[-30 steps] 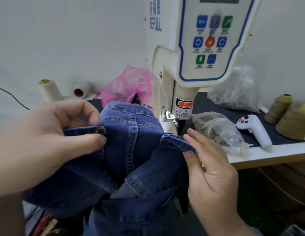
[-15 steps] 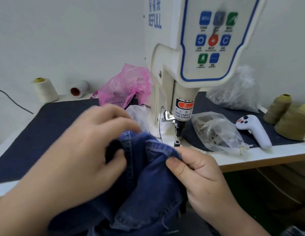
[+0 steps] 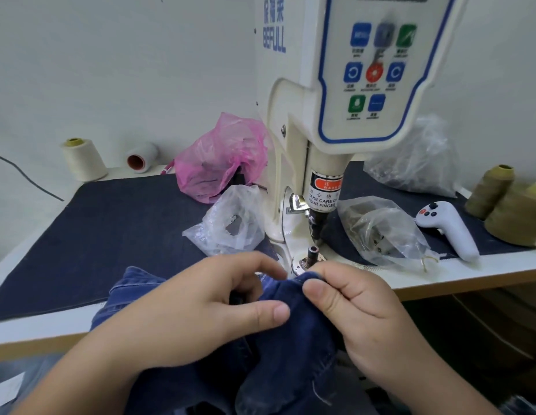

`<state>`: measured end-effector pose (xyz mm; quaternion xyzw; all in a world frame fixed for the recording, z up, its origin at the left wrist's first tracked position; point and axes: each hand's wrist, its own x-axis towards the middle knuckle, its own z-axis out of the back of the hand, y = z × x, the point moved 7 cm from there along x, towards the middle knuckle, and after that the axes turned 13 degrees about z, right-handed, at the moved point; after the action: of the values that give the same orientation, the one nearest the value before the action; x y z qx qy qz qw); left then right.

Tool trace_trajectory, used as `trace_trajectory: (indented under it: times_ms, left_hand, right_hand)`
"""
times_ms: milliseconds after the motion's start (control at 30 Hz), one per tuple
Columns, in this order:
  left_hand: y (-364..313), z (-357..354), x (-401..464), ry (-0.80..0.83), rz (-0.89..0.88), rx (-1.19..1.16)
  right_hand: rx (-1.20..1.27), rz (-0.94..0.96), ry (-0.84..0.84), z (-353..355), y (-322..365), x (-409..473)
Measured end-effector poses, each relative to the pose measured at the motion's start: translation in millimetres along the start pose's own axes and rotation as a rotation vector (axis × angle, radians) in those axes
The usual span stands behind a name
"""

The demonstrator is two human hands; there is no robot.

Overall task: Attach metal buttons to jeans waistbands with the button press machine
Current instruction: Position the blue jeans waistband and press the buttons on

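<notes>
- Dark mat [image 3: 117, 229] covers bench [image 3: 470, 272]; press machine [image 3: 335, 121] stands at the back.
- Jeans [image 3: 290, 339] bunched at front edge, just below the machine's lower post [image 3: 313, 253].
- Left hand [image 3: 182, 313] grip: thumb and fingers curled on denim.
- Right hand [image 3: 359, 307] grip: pinching waistband edge.

The jeans [image 3: 293, 330] are dark blue denim, bunched and folded in front of the press [image 3: 329, 121], draped over the near table edge and hanging below it. A folded ridge of the fabric, likely the waistband, lies just in front of the press's lower die [image 3: 313, 253], close to it but not on it. Part of the cloth spreads to the left of the press base, showing lighter stitched seams. The press is a cream upright machine with a blue-bordered keypad and "BEFULL" on its side. Its dark punch [image 3: 317, 226] hangs raised above the die, with a clear gap between them.
</notes>
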<state>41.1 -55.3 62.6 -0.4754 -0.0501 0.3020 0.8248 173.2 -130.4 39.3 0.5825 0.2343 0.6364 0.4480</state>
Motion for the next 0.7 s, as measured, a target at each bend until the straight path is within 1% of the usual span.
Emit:
trace_trajectory:
  times_ms: [100,200,267,333,367,400,433,467,533,567,633,700]
  left_hand:
    - [1,-8,6,0.067,0.076,-0.050]
    - [0,-13,10,0.123,0.106,-0.040]
    - [-4,-20,10,0.227,0.095,0.061]
    - [-4,-32,10,0.363,0.092,0.288]
    - [-2,-36,11,0.420,0.101,0.386]
    - [-2,-38,12,0.470,0.115,0.414]
    - [-2,-38,15,0.514,0.129,0.353]
    - [-4,-36,20,0.530,0.143,0.224]
    - [-5,-26,36,0.455,0.154,-0.078]
    - [-4,-20,44,0.402,0.153,-0.204]
    - [1,-18,58,0.355,0.153,-0.400]
    - [5,-23,65,0.396,0.164,-0.526]
  right_hand:
    - [0.206,-0.125,0.009,-1,-10,-6]
    - [0.265,-0.224,0.104,1,-13,-12]
    - [0.329,-0.260,0.206,0,-10,-17]
    - [0.385,-0.315,0.365,-6,-6,-26]
    - [0.348,-0.330,0.424,-8,-4,-28]
    - [0.270,-0.318,0.445,-7,-5,-28]
    - [0.186,-0.288,0.405,-3,-8,-26]
    - [0.118,-0.249,0.306,5,-11,-21]
    - [0.075,-0.206,0.064,23,-20,-13]
    - [0.084,-0.213,-0.012,29,-26,-11]
    - [0.122,-0.246,-0.068,32,-38,-10]
    - [0.199,-0.276,-0.088,31,-47,-9]
